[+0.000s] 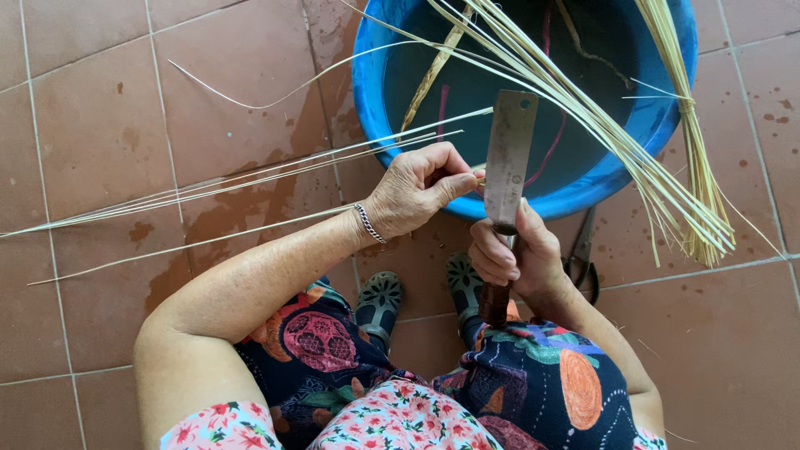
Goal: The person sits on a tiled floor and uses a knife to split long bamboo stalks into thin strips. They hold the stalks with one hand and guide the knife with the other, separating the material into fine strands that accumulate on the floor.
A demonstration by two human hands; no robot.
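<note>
My right hand (506, 254) grips the dark wooden handle of a broad flat knife (508, 158), its blade pointing away from me over the tub rim. My left hand (417, 190), with a chain bracelet at the wrist, pinches the end of thin pale reed strips (225, 185) right beside the blade. These strips fan out to the left across the wet tile floor. A blue plastic tub (367, 79) of water stands just beyond both hands, with a sheaf of long pale strips (583, 108) resting across it.
A tied bundle of reeds (696, 167) leans over the tub's right rim onto the tiles. Dark scissors (583, 258) lie on the floor by my right wrist. My feet in grey sandals (379, 304) rest below the hands. Wet patches darken the reddish tiles.
</note>
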